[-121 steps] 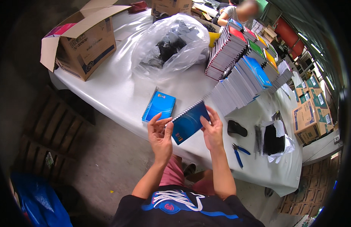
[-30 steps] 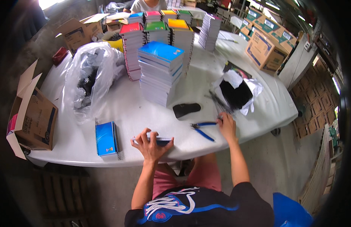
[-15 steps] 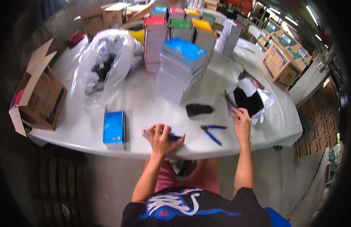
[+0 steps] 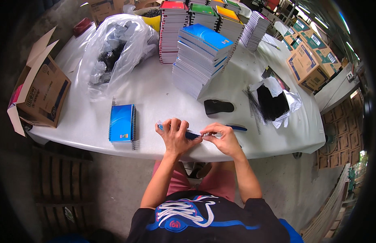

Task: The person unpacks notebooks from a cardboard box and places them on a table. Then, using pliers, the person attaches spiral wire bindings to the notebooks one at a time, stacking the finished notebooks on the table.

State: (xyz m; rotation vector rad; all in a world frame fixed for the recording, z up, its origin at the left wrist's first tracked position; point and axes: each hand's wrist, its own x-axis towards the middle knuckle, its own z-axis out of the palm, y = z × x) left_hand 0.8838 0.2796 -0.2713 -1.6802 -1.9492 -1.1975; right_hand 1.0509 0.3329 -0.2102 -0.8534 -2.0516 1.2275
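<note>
My left hand (image 4: 174, 137) is closed around a blue notebook (image 4: 191, 135), held edge-up near the table's front edge. At the notebook's right end, the fingertips of my right hand (image 4: 223, 139) pinch a thin wire spiral coil (image 4: 212, 134); whether its tip sits in the holes is too small to tell. Partly hidden behind my right hand are blue-handled pliers (image 4: 237, 128). A black, flat, sole-shaped item (image 4: 218, 106) lies just beyond. To the left rests a blue spiral-bound notebook (image 4: 122, 123), coil ends sticking out past it.
A tall stack of blue-covered notebooks (image 4: 200, 58) stands mid-table, with red, green and yellow stacks behind. Black coils (image 4: 273, 103) lie on white paper at right. A plastic bag of coils (image 4: 115, 56) and an open carton (image 4: 44, 93) occupy the left; cartons (image 4: 307, 65) stand far right.
My right hand has come left from the coil pile to the notebook's right end, bringing a coil. My left hand keeps its hold on the notebook. The whole view has shifted slightly.
</note>
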